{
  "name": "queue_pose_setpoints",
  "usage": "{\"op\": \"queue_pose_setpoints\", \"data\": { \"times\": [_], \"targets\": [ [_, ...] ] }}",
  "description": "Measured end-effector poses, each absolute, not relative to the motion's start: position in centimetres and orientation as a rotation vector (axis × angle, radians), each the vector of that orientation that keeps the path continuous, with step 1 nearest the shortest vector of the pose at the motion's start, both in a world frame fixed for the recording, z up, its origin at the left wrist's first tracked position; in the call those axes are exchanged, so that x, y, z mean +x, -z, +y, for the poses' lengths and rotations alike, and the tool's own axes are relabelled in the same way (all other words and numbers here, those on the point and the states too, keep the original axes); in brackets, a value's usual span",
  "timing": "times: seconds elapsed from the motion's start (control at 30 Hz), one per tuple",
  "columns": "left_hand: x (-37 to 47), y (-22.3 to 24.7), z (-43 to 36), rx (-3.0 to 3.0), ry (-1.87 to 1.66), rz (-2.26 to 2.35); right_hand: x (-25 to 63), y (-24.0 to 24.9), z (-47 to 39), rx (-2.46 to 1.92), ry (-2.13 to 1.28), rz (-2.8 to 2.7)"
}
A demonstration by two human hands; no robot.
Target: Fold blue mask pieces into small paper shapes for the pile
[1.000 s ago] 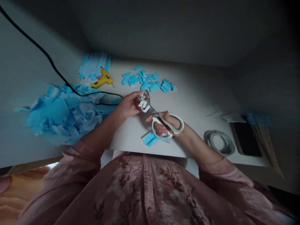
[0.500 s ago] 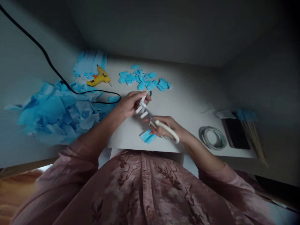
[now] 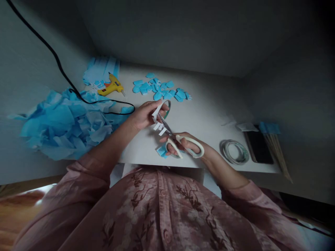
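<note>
My left hand (image 3: 146, 113) is closed on a narrow roll of white tape (image 3: 156, 111), which looks greenish on its inner side. Short cut tabs form a fringe along the strip that hangs from it. My right hand (image 3: 187, 141) grips a pair of scissors (image 3: 194, 145) with cream handles, fingers through the loops. The handles are spread, and the blades point up and left, reaching the tape just above the tabs. Below the scissors, a folded blue piece (image 3: 161, 151) lies on the white table (image 3: 142, 148), partly hidden by my right hand.
A heap of blue and white scraps (image 3: 65, 122) fills the left side. Behind it are a yellow glue gun (image 3: 112, 85), a black cord (image 3: 56, 57) and stacked blue masks (image 3: 102, 68). Cut blue pieces (image 3: 159, 89) lie at the back. Tape rolls (image 3: 235, 152), a phone (image 3: 259, 148) and blue-tipped sticks (image 3: 274, 143) sit right.
The scissors have swung wider, with both handle loops now apart and the blades up at the tape. My left hand stays nearly in place, the tape loop turned slightly.
</note>
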State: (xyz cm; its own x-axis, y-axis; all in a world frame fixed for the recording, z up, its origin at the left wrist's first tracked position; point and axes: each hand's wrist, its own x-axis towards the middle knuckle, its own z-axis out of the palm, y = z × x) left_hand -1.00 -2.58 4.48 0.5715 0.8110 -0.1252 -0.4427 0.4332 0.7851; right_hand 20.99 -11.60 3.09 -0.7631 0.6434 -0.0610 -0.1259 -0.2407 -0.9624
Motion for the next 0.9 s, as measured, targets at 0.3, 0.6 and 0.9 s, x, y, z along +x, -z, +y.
{"op": "queue_pose_setpoints", "data": {
  "times": [0.3,0.6,0.9],
  "targets": [
    [-0.8,-4.7,-3.0,0.872,-0.815,0.604,20.5,-2.1,-10.6,-0.529,-2.105,-1.438],
    [-0.9,-4.3,-2.8,0.904,-0.803,0.601,19.9,-3.0,-10.4,-0.422,-2.187,-1.348],
    [-0.9,-4.3,-3.0,0.899,-0.774,0.656,19.8,-2.3,-10.8,-0.382,-2.262,-1.256]
  ]
}}
